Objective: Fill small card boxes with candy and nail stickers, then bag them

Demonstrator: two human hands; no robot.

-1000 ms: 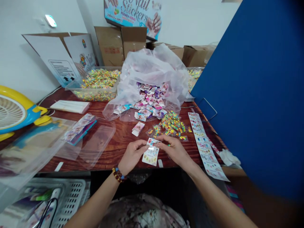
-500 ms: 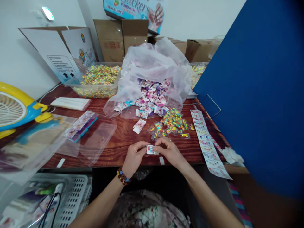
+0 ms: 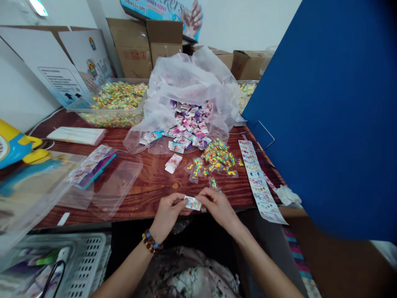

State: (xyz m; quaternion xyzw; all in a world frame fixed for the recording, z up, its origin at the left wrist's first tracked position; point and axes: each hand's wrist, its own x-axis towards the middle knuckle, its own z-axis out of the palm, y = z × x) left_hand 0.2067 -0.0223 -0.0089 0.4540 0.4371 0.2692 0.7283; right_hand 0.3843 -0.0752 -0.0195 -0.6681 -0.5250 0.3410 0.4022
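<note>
Over the table's front edge, my left hand (image 3: 169, 213) and my right hand (image 3: 218, 205) pinch a small white sticker sheet (image 3: 192, 203) with coloured prints, one at each end. Its printed face is up and it tilts slightly. Just beyond my right hand lies a clear packet of candies (image 3: 213, 183), and behind it a pile of candy packets (image 3: 217, 157). A small printed box (image 3: 173, 163) lies alone with an open flap. Many like it spill from a translucent plastic bag (image 3: 195, 78). A long strip of stickers (image 3: 257, 182) lies to the right.
A clear tub of candy packets (image 3: 111, 111) and cardboard boxes (image 3: 133, 49) stand at the back. On the left are a row of printed boxes (image 3: 93, 165), plastic sheets and a yellow-blue fan (image 3: 18, 142). A blue panel (image 3: 325, 124) borders the right; a white basket (image 3: 89, 260) sits below left.
The view has swung right, so the table's things sit farther left. Both hands have come slightly nearer to me, and the sticker sheet is now tilted and more exposed between them.
</note>
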